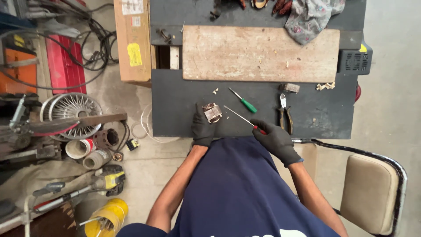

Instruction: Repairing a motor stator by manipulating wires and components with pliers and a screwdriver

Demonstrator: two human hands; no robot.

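My left hand (202,127), in a black glove, grips a small metal block-like part (213,113) with a coil, resting on the dark workbench (175,109). My right hand (274,138), also gloved in black, holds a red-handled screwdriver (239,116) whose thin shaft points up-left toward the metal part, its tip just beside it. Both hands sit near the bench's front edge, above my dark blue shirt.
A green-handled screwdriver (244,101) and pliers (285,115) lie on the bench beyond my hands. A worn wooden board (261,53) and a patterned cloth (311,17) are farther back. A chair (372,188) stands right; a cardboard box (133,39), fan guard (72,109) and tools clutter the left floor.
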